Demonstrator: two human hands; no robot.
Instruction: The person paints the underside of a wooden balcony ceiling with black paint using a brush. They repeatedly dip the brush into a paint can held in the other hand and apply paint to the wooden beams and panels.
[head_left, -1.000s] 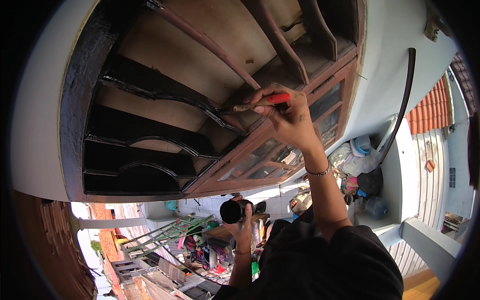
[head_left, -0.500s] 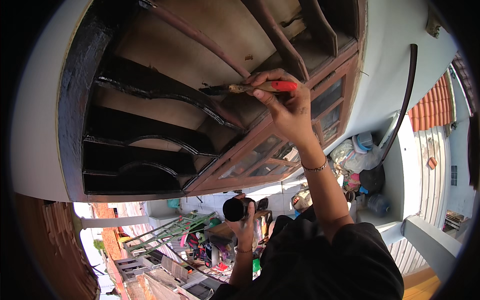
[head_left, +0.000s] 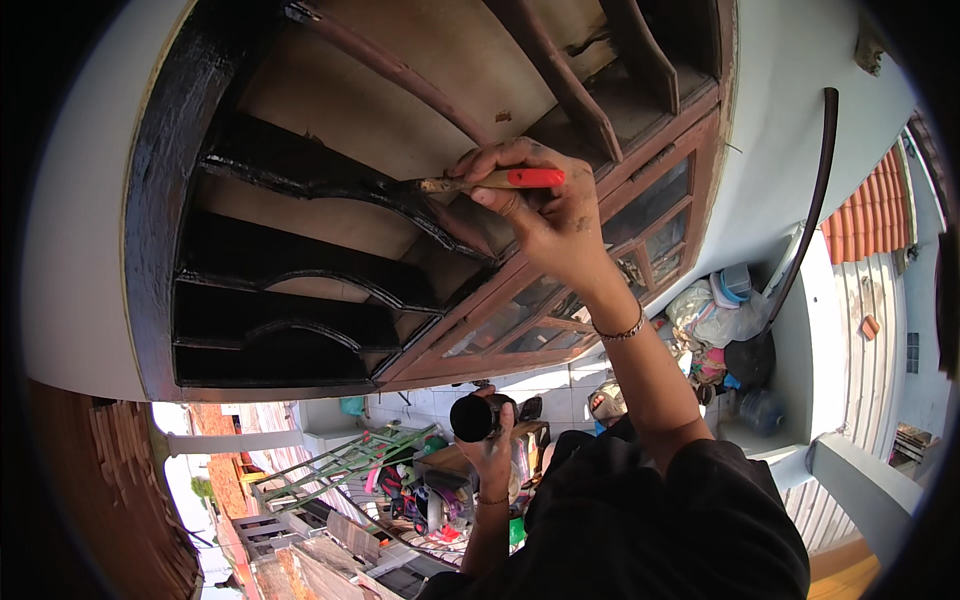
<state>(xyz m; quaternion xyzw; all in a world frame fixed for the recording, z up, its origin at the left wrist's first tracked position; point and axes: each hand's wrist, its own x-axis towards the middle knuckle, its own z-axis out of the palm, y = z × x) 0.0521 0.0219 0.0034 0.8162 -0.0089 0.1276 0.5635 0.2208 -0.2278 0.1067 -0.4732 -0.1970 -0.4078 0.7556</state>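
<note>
My right hand is raised, its fingers closed round a paintbrush with a red-ended wooden handle. The dark bristles point left and touch a curved wooden slat, glossy black along most of its length but brown near its right end. Lower down, my left hand grips a dark round paint can; its contents look black. Two more black slats lie below the first. Above my right hand, several brown slats show no black coat.
A brown wooden frame with glass panes borders the slats on the right. Past it are a dark pole, plastic bags and a water jug. A green metal ladder-like frame and mixed household goods lie below.
My right hand has moved left with the paintbrush, bringing its bristles onto the black slat. My left hand still holds the paint can in nearly the same place.
</note>
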